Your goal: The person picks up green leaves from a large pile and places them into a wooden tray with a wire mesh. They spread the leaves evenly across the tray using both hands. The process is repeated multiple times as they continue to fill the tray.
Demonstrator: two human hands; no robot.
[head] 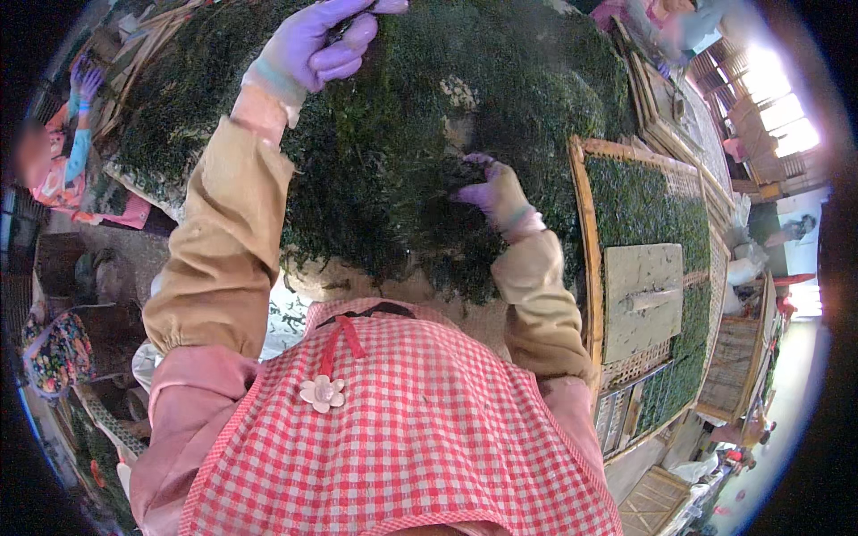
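Observation:
A wide heap of dark green, shredded leafy matter [382, 161] spreads before me; whether it is tea leaf or seaweed I cannot tell. My left hand [322, 47], in a purple glove, is over the far part of the heap with its fingers bent. Some dark matter shows between those fingers, but a grip is not plain. Closer to me and to the right, my right hand [496, 197] reaches into the heap, thumb and fingers curved around dark green strands. Its fingertips are partly lost in the dark leaves. Tan sleeve covers [231, 234] wrap both forearms.
To my right lies a wood-framed woven tray [586, 248] with green leaf pressed on it. A flat board with a handle [640, 335] rests on that tray. Other people work at the left [64, 161] and upper right [670, 27]. More frames [737, 342] stand farther right.

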